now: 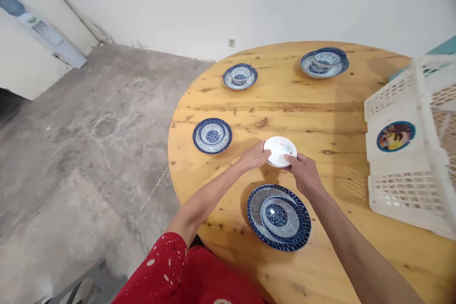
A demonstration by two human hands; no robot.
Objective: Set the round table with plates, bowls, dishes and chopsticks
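Observation:
Both hands grip a small white saucer (278, 148) with a faint printed pattern, held above the wooden table. A second rim shows beneath its lower edge, so it looks like a short stack. My left hand (255, 156) pinches the left side, thumb on top. From the right, my right hand (303, 171) clasps the edge, its thumb pressed onto the upper face. Just below the hands, a blue-and-white plate (257, 199) carries a matching bowl (276, 215). Left of the hands is another blue-patterned plate (199, 146) with a bowl (213, 135) on it.
On the far side of the round wooden table (285, 109) are two more plate-and-bowl sets, one plate (226, 80) left and another plate (307, 65) right. A white plastic basket (395, 166) stands at the right. Beyond are a wall and a water dispenser (50, 35).

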